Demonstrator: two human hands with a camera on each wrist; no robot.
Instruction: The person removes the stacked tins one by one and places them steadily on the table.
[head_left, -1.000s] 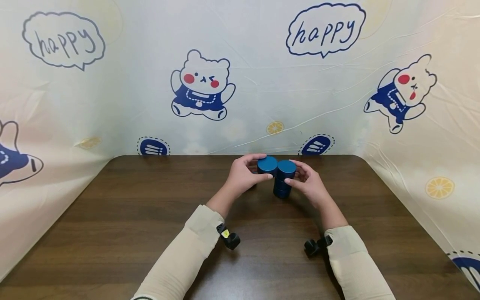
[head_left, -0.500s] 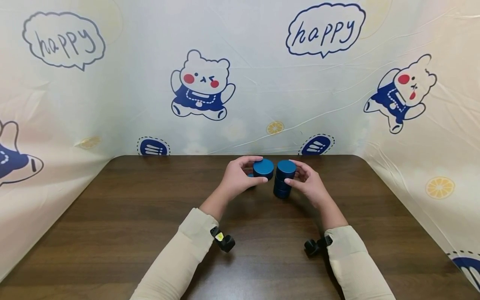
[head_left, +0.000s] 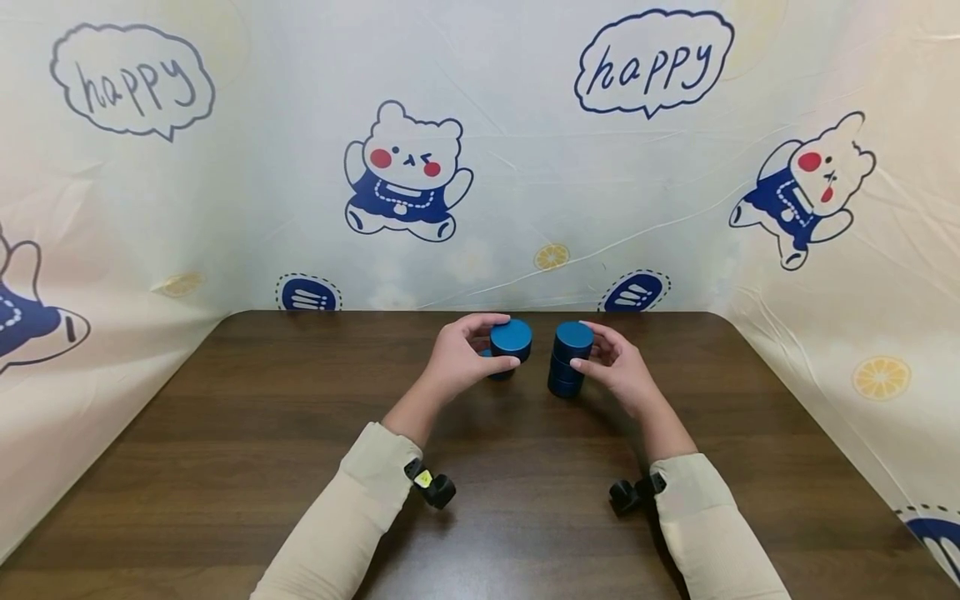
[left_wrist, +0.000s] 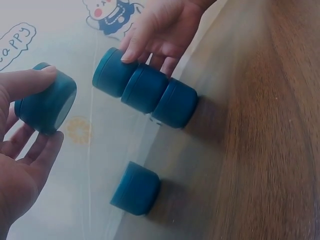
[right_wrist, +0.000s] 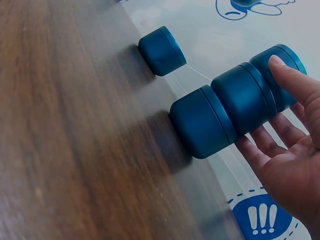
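Note:
My left hand [head_left: 456,360] holds a small round blue lidded tin [left_wrist: 47,102] in the air, thumb on one side and fingers on the other. To its right stands an upright stack of three matching tins [right_wrist: 242,102]. My right hand [head_left: 621,371] grips this stack near the top; its thumb lies on the uppermost tin [left_wrist: 111,75] and the fingers reach round the far side. A single blue tin [right_wrist: 161,51] stands on the table left of the stack, partly hidden in the head view behind the left hand and the tin it holds.
The brown wooden table [head_left: 285,450] ends at a pale patterned cloth backdrop [head_left: 510,167] just behind the tins. A small black camera [head_left: 438,490] sits on the left wrist and another camera [head_left: 626,496] on the right wrist.
My left hand has moved left with its tin, away from the top of the stack, opening a gap between them. The right hand and the stack have stayed in place.

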